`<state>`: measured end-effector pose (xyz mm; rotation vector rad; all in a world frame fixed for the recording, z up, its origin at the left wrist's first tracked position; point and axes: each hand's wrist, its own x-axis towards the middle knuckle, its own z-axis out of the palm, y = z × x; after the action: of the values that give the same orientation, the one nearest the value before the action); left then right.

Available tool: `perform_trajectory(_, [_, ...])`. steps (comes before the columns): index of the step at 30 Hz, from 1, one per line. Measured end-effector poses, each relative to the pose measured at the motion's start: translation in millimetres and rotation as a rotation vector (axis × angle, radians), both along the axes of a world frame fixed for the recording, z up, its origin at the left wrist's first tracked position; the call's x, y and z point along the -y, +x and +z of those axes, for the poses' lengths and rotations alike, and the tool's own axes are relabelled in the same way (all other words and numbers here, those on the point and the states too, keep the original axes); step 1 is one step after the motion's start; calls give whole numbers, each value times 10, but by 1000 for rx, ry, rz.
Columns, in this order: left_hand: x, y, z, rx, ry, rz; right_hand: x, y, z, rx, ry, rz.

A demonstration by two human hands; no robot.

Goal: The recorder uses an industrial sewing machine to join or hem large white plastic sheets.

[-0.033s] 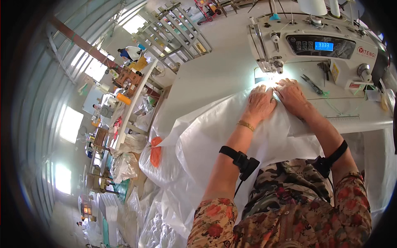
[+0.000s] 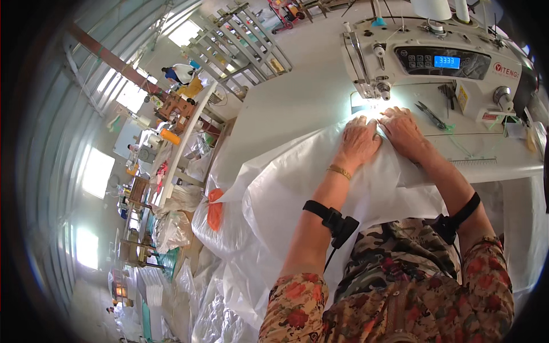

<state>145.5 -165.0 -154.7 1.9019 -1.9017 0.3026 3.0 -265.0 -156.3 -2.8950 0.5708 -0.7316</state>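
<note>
A thin white translucent plastic sheet (image 2: 291, 188) runs from the sewing machine (image 2: 489, 86) over the table's front edge and down across my lap. My left hand (image 2: 358, 140) has its fingers curled onto the sheet's edge, just in front of the lit needle area. Close beside it, my right hand (image 2: 403, 132) pinches the same edge with bent fingers. Both thumbs are close together over the sheet. Glare around the presser foot (image 2: 374, 104) hides the exact spot where the sheet meets it.
Metal snips (image 2: 432, 116) lie right of my hands, with a dark small tool (image 2: 449, 96) behind them. Green thread (image 2: 462, 147) trails near a printed ruler scale (image 2: 474, 162). Left of the table sit a bulky plastic bundle with an orange piece (image 2: 214, 210) and a long bench (image 2: 186, 148).
</note>
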Motion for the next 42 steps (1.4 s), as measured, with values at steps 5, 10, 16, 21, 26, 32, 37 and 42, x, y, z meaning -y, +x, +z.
perform_trajectory(5, [92, 55, 47, -47, 26, 11, 76, 83, -121, -76, -90, -49])
perform_trajectory(10, [137, 44, 65, -50, 38, 22, 130, 87, -101, -63, -8, -60])
perform_trajectory(16, [183, 17, 59, -59, -3, 0, 352, 83, -208, 182, 181, -2])
perform_trajectory(21, [124, 94, -11, -97, -71, -3, 372, 256, -168, 519, 481, -56])
perform_trajectory(26, [152, 47, -20, -70, -99, -8, 546, 218, -160, 490, 542, -42])
perform_trajectory(32, [135, 84, -26, -66, -100, -24, 550, 301, -149, 510, 573, -6])
perform_trajectory(37, [102, 20, 10, -71, -77, -2, 623, 308, -215, 542, 615, 8])
perform_trajectory(42, [-16, -42, 10, -74, -61, 2, 695, 322, -292, 531, 620, 34])
